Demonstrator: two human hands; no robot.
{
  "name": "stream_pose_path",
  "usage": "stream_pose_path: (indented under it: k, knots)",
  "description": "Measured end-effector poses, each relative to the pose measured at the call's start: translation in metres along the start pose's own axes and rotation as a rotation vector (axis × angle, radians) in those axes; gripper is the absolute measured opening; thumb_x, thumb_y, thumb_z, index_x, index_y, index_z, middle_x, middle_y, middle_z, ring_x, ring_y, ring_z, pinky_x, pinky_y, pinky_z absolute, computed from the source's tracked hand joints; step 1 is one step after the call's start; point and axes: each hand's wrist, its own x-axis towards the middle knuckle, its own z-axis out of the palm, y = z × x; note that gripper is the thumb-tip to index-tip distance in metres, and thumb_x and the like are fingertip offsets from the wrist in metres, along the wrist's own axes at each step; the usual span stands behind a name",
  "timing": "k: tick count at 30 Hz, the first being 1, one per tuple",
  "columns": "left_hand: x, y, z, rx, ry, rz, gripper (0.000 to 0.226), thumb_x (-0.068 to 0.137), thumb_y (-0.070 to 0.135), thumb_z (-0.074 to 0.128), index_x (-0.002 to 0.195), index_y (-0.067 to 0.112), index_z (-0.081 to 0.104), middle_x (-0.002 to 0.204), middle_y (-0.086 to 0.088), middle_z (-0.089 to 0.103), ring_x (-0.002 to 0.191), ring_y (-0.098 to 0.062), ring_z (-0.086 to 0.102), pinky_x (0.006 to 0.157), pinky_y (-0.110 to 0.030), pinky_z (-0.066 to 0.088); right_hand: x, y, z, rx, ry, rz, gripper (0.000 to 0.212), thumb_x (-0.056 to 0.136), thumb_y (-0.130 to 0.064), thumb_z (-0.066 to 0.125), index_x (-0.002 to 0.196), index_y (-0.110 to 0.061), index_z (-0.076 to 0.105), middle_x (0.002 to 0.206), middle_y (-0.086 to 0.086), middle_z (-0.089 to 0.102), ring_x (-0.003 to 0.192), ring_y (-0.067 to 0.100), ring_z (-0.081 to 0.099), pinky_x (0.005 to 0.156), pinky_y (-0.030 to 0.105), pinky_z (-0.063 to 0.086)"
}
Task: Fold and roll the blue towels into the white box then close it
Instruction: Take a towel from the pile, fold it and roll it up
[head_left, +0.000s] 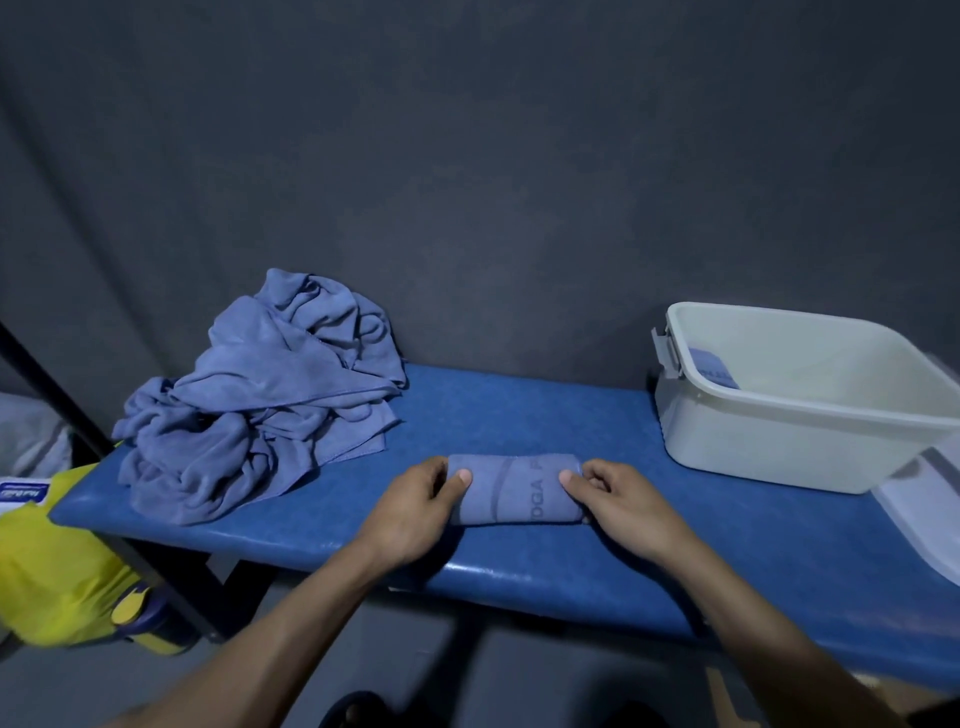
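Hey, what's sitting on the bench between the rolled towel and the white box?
Nothing. In the head view, only bare blue bench lies between the rolled towel, held by both hands, and the white box.

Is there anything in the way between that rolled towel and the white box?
Nothing visible. The rolled towel, gripped by the left hand and right hand, has only bare blue bench between it and the open white box.

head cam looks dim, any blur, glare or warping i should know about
Head view: dim, bluish light, soft overall; wide-angle bending bows the blue bench and stretches the white box at the right edge; faint sheen on the bench's front edge; lettering on the rolled towel only partly legible; both hands reasonably sharp, left hand, right hand.
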Motion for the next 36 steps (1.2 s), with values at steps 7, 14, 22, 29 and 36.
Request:
stream_pose_path:
  k: [7, 14, 22, 29, 36]
  knots:
    - [0.019, 0.009, 0.007, 0.127, 0.098, -0.102, 0.037, 0.099, 0.053, 0.05, 0.089, 0.018, 0.058, 0.08, 0.001, 0.065, 0.086, -0.027, 0.064, 0.077, -0.041, 0.054, 0.017, -0.011, 0.017, -0.281, 0.214, 0.139, 0.048, 0.098, -0.05, 0.049, 0.067, -0.014, 0.045, 0.063, -0.003, 0.055, 0.062, 0.018, 0.053, 0.061, 0.034, 0.043]
    - [0.033, 0.014, 0.003, 0.358, -0.009, -0.042, 0.035, 0.104, 0.045, 0.04, 0.125, 0.023, 0.059, 0.12, -0.003, 0.049, 0.112, -0.027, 0.048, 0.097, -0.043, 0.045, 0.03, -0.015, 0.016, -0.264, 0.126, 0.257, 0.057, 0.091, -0.07, 0.044, 0.066, -0.019, 0.041, 0.065, -0.005, 0.053, 0.067, 0.02, 0.055, 0.06, 0.033, 0.037]
    - [0.028, 0.012, -0.003, 0.396, -0.186, 0.104, 0.032, 0.105, 0.037, 0.035, 0.11, 0.016, 0.059, 0.107, -0.001, 0.053, 0.101, -0.021, 0.054, 0.097, -0.043, 0.044, 0.018, -0.024, 0.012, 0.098, 0.135, 0.266, 0.052, 0.092, -0.051, 0.062, 0.064, -0.021, 0.031, 0.061, -0.006, 0.035, 0.057, 0.012, 0.037, 0.058, 0.029, 0.027]
    - [0.006, 0.013, -0.006, 0.311, -0.279, 0.247, 0.029, 0.103, 0.045, 0.043, 0.107, 0.023, 0.061, 0.104, 0.006, 0.06, 0.098, -0.014, 0.058, 0.094, -0.035, 0.046, 0.01, -0.032, -0.004, 0.387, 0.009, 0.328, 0.042, 0.091, -0.05, 0.067, 0.074, -0.017, 0.048, 0.074, 0.004, 0.063, 0.067, 0.016, 0.063, 0.059, 0.031, 0.055]
    - [-0.003, 0.016, -0.012, 0.239, -0.329, 0.276, 0.021, 0.103, 0.041, 0.052, 0.102, 0.024, 0.064, 0.101, 0.006, 0.063, 0.095, -0.008, 0.06, 0.093, -0.033, 0.048, 0.009, -0.035, 0.004, 0.584, 0.207, 0.154, 0.031, 0.081, -0.019, 0.083, 0.08, -0.014, 0.052, 0.066, 0.002, 0.055, 0.061, 0.012, 0.054, 0.058, 0.025, 0.045]
